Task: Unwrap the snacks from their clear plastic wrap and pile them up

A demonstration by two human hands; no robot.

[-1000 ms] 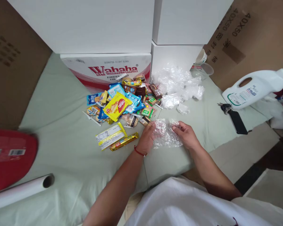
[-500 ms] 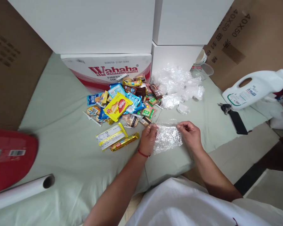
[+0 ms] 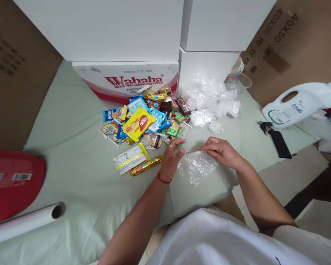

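Observation:
A crinkled clear plastic bag (image 3: 197, 167) hangs between my hands, just above the pale green cloth. My right hand (image 3: 219, 150) pinches its upper right edge between thumb and fingers. At the bag's left side is my left hand (image 3: 173, 156), its thumb and fingers apart, with nothing seen in them. Left of that hand lie a yellow-and-white snack packet (image 3: 131, 159) and a gold-wrapped bar (image 3: 146, 165). Beyond them is a heap of wrapped snacks, with a yellow nabati packet (image 3: 138, 124) on top.
Crumpled clear bags (image 3: 206, 95) are piled behind my hands, beside the Wahaha carton (image 3: 127, 79). To the right are a white detergent bottle (image 3: 295, 105), keys (image 3: 264, 126) and a black phone (image 3: 280, 143). A white roll (image 3: 27, 222) and a red object (image 3: 13, 184) lie left.
My left hand has let go of the bag's left edge and its fingers have spread. My right hand has moved slightly left, still pinching the bag, which now hangs more slanted.

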